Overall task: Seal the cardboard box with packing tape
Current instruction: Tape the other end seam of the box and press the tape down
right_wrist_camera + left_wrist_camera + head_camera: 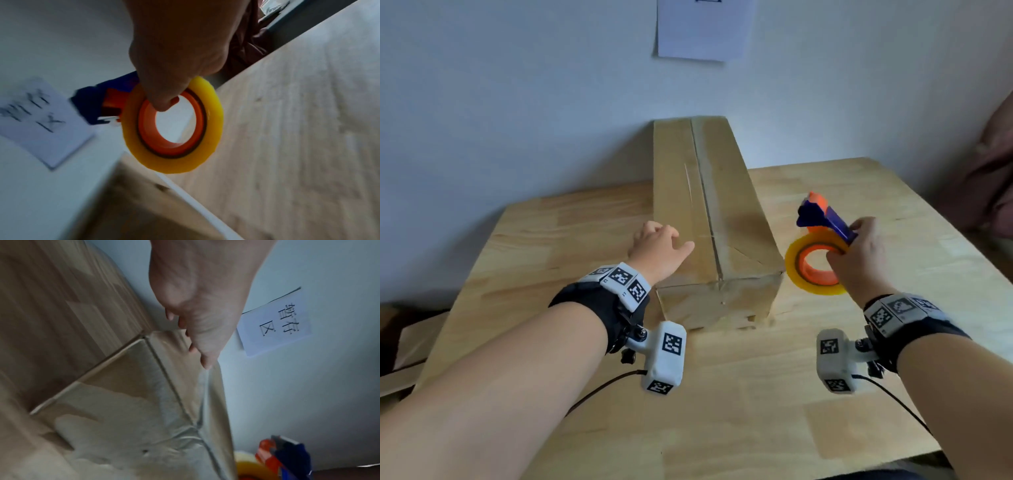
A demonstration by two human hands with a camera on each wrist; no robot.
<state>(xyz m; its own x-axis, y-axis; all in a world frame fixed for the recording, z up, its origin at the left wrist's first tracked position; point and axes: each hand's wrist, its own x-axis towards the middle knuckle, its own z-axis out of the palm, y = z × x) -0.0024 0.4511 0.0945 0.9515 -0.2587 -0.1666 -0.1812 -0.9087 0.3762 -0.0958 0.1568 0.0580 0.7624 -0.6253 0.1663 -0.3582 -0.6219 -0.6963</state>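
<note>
Cardboard box [709,219] at the table's [756,411] far edge is being steadied by the spread left hand [659,248] while the tape dispenser [820,246] is being gripped by the right hand [859,255], apparently for taping the seam.

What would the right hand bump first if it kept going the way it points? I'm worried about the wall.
Probably nothing soon: the right hand, holding the tape dispenser, points along the table beside the box; the wall comes next, though depth is unclear.
</note>
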